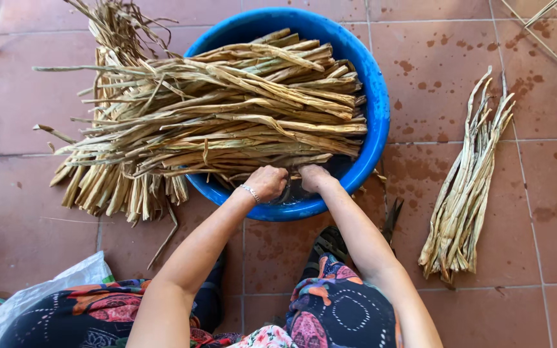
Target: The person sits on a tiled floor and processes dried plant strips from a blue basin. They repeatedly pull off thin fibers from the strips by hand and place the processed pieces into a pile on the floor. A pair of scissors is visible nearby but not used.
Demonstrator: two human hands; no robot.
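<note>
Blue basin [376, 109]: on the tiled floor [20, 212], loaded with a large bundle of dried plant strips [227, 109] lying across it and overhanging the left rim.

Sorted strips [465, 193]: small separate heap on the floor to the right, well apart from the basin; judged the lesser share, with most material unhandled in the basin.

Left hand [267, 182]: arm extended, fingers curled down at the near rim, under the bundle's edge.

Right hand [314, 177]: just beside it, likewise curled into the basin. What either hand pinches cannot be told.
</note>
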